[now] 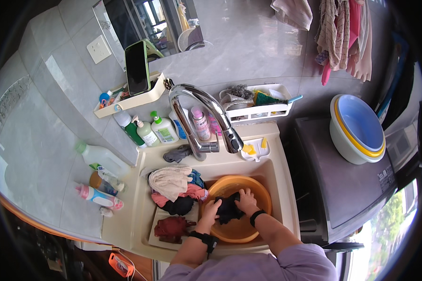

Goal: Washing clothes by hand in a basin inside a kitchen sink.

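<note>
Both my hands are inside an orange plastic basin (pixel 263 186) that stands in the right part of a cream laundry sink (pixel 290 210). Between them is a black cloth garment (pixel 228 208) over water. My left hand (pixel 210 212) grips its left side, and my right hand (pixel 247 202) holds its right edge with the fingers partly curled. Left of the basin lies a heap of laundry: a cream towel (pixel 170 181), a pink cloth (pixel 193 192) and a black cloth (pixel 179 206). A dark red cloth (pixel 172 227) rests on the sink's washboard (pixel 155 242).
A chrome faucet (pixel 197 116) arches above the sink's back. Several bottles (pixel 165 130) line the back ledge, and others, including a large translucent jug (pixel 103 159), stand at left. A soap dish (pixel 262 152) sits at back right. Nested basins (pixel 358 130) rest on a dark appliance (pixel 341 182).
</note>
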{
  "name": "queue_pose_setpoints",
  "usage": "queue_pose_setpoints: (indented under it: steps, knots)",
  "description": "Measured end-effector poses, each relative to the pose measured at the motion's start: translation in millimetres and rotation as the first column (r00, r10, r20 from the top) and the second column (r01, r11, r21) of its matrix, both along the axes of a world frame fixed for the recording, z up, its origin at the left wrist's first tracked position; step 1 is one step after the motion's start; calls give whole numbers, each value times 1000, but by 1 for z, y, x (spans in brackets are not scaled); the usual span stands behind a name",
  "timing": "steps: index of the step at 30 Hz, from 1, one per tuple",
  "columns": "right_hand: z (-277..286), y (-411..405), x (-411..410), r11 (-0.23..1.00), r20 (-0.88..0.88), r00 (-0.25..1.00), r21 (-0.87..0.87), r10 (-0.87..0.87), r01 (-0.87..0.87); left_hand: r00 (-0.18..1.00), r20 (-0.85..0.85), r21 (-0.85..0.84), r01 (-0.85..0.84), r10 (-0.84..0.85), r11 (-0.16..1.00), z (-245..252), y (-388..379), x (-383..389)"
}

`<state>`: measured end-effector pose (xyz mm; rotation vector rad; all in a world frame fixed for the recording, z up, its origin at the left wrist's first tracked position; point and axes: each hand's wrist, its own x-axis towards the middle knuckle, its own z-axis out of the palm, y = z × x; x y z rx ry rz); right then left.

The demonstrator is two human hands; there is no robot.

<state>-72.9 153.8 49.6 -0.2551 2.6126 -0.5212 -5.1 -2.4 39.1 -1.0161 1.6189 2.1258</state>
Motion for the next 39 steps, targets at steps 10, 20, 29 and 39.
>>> queue_pose_setpoints:
  steps: [10, 20, 29, 39]
  knots:
    - [-26, 0, 30, 872, 134, 872, 77, 472, -484, 970, 116, -338, 243, -215, 910, -36, 6, 5]
    - [-47, -5, 8, 827, 60, 898, -422, 435, -373, 966, 187, -57, 195, -181, 979, -26, 13, 10]
    - [46, -22, 18, 404, 471, 796, -859, 380, 316, 988, -61, 333, -114, 141, 936, -65, -20, 16]
    - [48, -44, 41, 494, -223, 956, -819, 193, -291, 766, -639, 188, 69, 68, 980, -59, 4, -5]
